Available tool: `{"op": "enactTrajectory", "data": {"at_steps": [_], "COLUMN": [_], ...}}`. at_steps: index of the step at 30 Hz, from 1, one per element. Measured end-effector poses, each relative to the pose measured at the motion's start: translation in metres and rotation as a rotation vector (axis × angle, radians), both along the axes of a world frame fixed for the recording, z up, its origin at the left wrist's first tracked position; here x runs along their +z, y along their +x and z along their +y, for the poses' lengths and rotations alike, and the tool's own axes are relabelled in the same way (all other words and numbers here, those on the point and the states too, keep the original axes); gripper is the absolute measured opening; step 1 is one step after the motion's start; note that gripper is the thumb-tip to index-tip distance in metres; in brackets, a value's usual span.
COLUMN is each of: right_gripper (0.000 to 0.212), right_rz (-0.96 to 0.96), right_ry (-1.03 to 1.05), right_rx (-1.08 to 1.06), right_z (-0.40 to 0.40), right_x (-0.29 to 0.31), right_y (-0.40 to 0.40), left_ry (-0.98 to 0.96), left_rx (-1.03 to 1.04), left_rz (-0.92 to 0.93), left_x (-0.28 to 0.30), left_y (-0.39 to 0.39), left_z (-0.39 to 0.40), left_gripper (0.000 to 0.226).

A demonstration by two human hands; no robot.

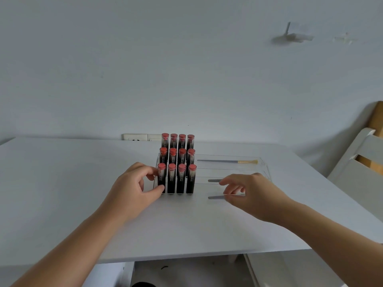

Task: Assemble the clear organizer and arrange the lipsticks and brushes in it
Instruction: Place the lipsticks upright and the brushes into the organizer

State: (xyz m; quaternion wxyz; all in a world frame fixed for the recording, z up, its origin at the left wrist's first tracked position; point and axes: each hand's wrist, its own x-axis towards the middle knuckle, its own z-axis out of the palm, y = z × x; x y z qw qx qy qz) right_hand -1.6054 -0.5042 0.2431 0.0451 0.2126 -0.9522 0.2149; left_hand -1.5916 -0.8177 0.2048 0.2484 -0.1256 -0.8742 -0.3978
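A clear organizer (263, 162) stands on the white table (83, 183). Its left part holds several black lipsticks (181, 162) with red tops, upright in three stepped rows. My left hand (136, 186) pinches the front-left lipstick (161, 179) between thumb and fingers. A grey-handled brush (228, 161) with pale bristles lies in the back tray slot. Two more grey brush handles (214, 180) (216, 197) lie in the nearer slots. My right hand (250, 193) hovers over them, fingers curled around the front brush handle; the brush heads are hidden under it.
A white and wood chair (360, 168) stands at the right of the table. A wall socket (136, 137) sits behind the table's far edge. The table's front edge runs just below my forearms.
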Motion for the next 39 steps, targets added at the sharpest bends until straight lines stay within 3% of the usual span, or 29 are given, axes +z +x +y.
{"op": "enactTrajectory", "data": {"at_steps": [6, 12, 18, 25, 31, 36, 39], "right_gripper": [0.022, 0.023, 0.025, 0.021, 0.020, 0.017, 0.020], "right_rz": [0.052, 0.240, 0.147, 0.107, 0.143, 0.462, 0.457], "right_ry": [0.018, -0.146, -0.096, -0.122, -0.074, -0.236, -0.443], "right_rx": [-0.038, -0.086, -0.084, -0.098, -0.095, -0.182, -0.388], "right_z": [0.015, 0.025, 0.033, 0.034, 0.036, 0.045, 0.058], "right_x": [-0.003, 0.006, 0.004, 0.004, 0.002, -0.005, -0.013], "right_y": [0.000, -0.010, -0.021, -0.024, -0.023, -0.016, -0.015], "left_ry": [-0.002, 0.026, 0.115, 0.089, 0.059, 0.055, 0.066], "left_rx": [0.004, 0.021, 0.068, 0.043, 0.019, 0.008, 0.009], "left_rz": [0.005, -0.011, -0.081, -0.246, -0.289, -0.306, -0.303], "left_x": [-0.003, -0.002, 0.000, -0.003, -0.006, -0.006, -0.008], "left_y": [-0.001, -0.001, 0.001, -0.001, -0.004, -0.005, -0.006], "left_z": [-0.002, -0.003, -0.004, -0.007, -0.009, -0.010, -0.010], "left_gripper": [0.043, 0.040, 0.046, 0.075, 0.074, 0.064, 0.066]}}
